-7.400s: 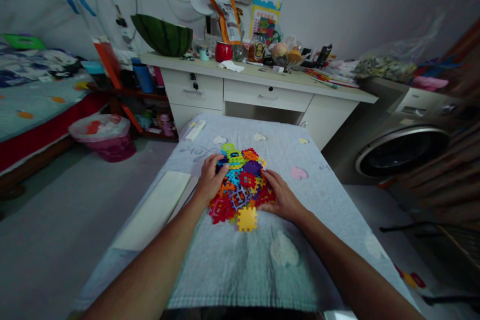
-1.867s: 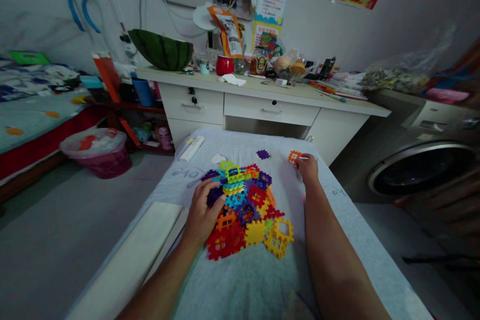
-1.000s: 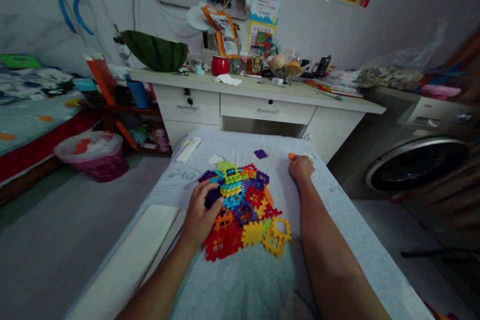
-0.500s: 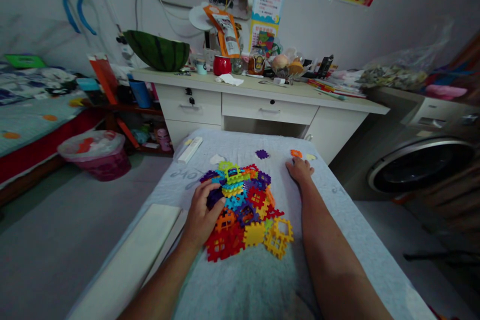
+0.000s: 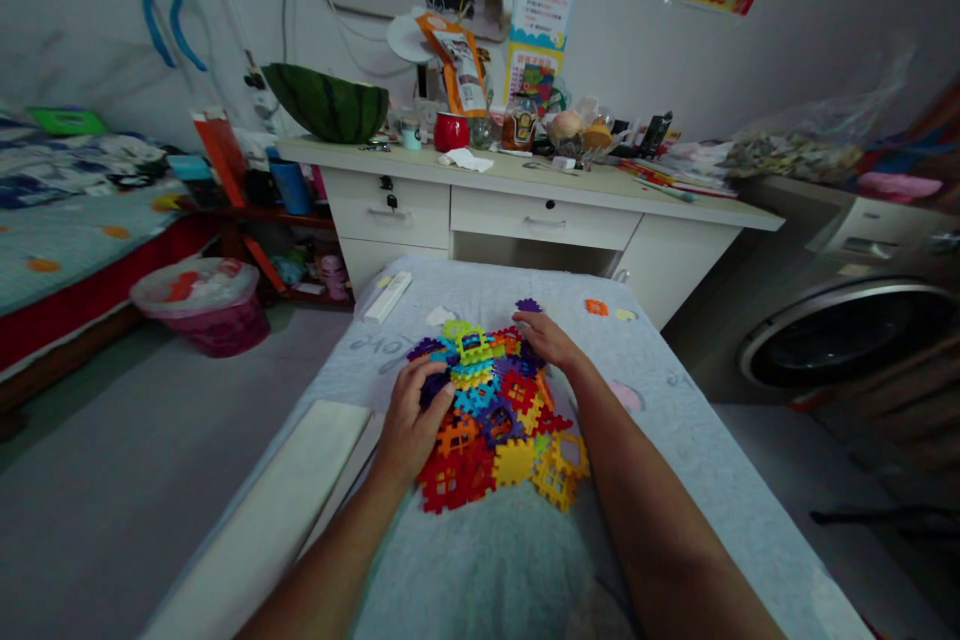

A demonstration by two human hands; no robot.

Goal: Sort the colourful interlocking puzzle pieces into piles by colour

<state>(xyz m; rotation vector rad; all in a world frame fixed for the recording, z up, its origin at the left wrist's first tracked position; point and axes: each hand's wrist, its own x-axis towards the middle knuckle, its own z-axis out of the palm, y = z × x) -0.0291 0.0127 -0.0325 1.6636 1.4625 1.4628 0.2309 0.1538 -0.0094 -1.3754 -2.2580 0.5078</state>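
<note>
A heap of colourful plastic interlocking building pieces (image 5: 514, 463) lies on the cloth-covered table. My left hand (image 5: 412, 410) rests at the heap's left side, thumb and fingers apart around dark purple pieces (image 5: 433, 388); no firm grip shows. My right hand (image 5: 551, 340) reaches over the heap's far right edge, fingers stretched out and nothing visibly held. Just beyond its fingertips is a loose purple piece (image 5: 529, 305). Farther right, an orange square piece (image 5: 596, 307) lies alone. Yellow window-shaped pieces (image 5: 556, 482) form the near right edge of the heap.
A long white board (image 5: 300, 490) lies along the table's left side, and a small white bar (image 5: 388, 297) at its far left. Behind stands a white desk (image 5: 540, 185) bearing a cut watermelon (image 5: 326, 103) and jars. A washing machine (image 5: 847, 290) stands right, a pink bin (image 5: 202, 310) left.
My right hand has moved left from beside the orange piece to the heap's far right edge, leaving the orange piece on the cloth. My left hand stays at the heap. The view has shifted slightly.
</note>
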